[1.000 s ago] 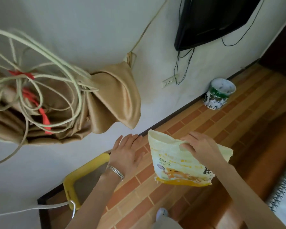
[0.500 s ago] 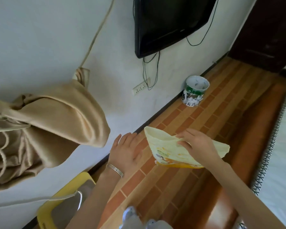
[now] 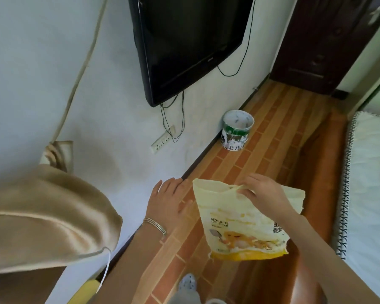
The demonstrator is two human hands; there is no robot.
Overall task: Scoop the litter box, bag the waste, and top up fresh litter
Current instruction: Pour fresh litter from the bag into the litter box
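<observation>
Top-up step, I'd say: right hand (image 3: 266, 194) is pinching the litter bag (image 3: 239, 229) by its top edge over the floor (image 3: 270, 137) near its wall-side edge, left hand (image 3: 169, 199) hovering flat and empty beside it; next is likely needing the mouth opened over the box.

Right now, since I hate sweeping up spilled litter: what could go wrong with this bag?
1. Only the right hand pinches the litter bag, at its top edge; the left hand is open beside it, so the bag may slip or swing.
2. It hangs over the floor, away from the yellow litter box, so any spill could land there.
</observation>
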